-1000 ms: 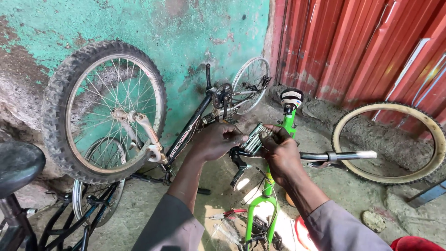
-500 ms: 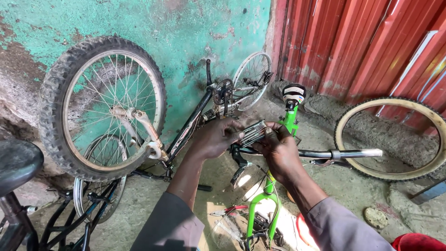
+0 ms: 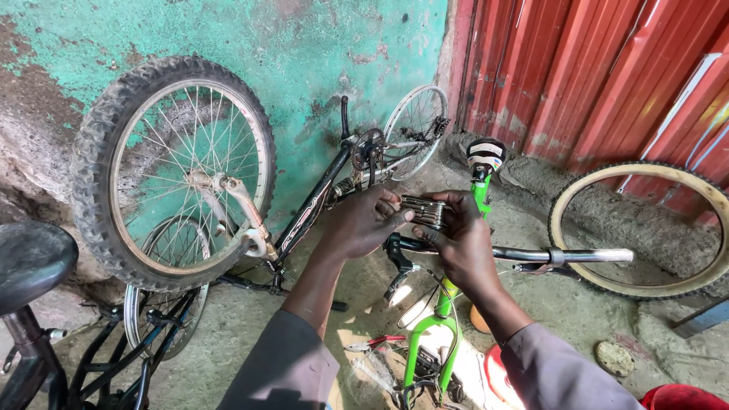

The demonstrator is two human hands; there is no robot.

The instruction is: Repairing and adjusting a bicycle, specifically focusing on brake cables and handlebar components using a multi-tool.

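A: Head view. Both our hands meet over the green bicycle frame [image 3: 443, 334]. What do we hold?

B: A folding multi-tool [image 3: 423, 210], metal, keys bunched. Our left hand [image 3: 363, 222] grips its near end, fingers curled round it. Our right hand [image 3: 459, 235] closes on the other end, thumb on top.

A: Where does the tool sit?

B: Just above the chrome handlebar [image 3: 562, 256], near the green stem; touching or not, we cannot tell.

A: Surroundings?

B: Black bicycle [image 3: 319, 205] upturned against the teal wall [image 3: 304, 45], knobby wheel [image 3: 178, 171] to the left. Cream-walled tyre [image 3: 566, 250] leans by the red corrugated sheet [image 3: 592, 76]. Black saddle [image 3: 30, 258] at the left edge.
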